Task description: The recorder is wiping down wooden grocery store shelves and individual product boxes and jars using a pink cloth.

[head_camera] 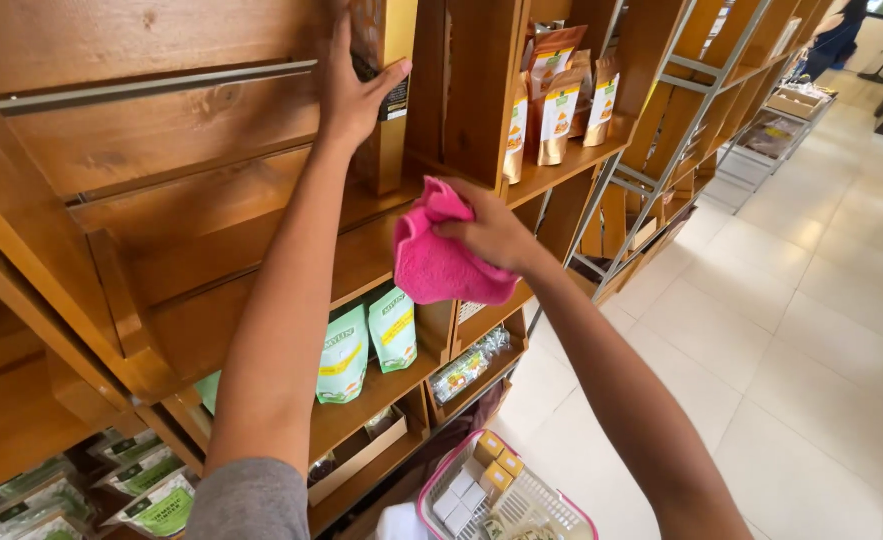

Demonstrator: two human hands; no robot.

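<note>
My left hand (355, 92) reaches up and grips a tall brown carton (392, 95) standing on a wooden shelf (362, 250), fingers wrapped round its left edge. My right hand (492, 232) holds a bunched pink cloth (440, 255) just above the front of the same shelf, to the right of the carton. The cloth hangs down over the shelf's edge.
Brown and orange pouches (560, 105) stand on the shelf to the right. Green pouches (367, 340) fill the shelf below. A pink-rimmed basket (507, 500) with small boxes sits on the floor beneath me. White tiled floor (812, 320) stretches right, with more racks (762, 110) along the aisle.
</note>
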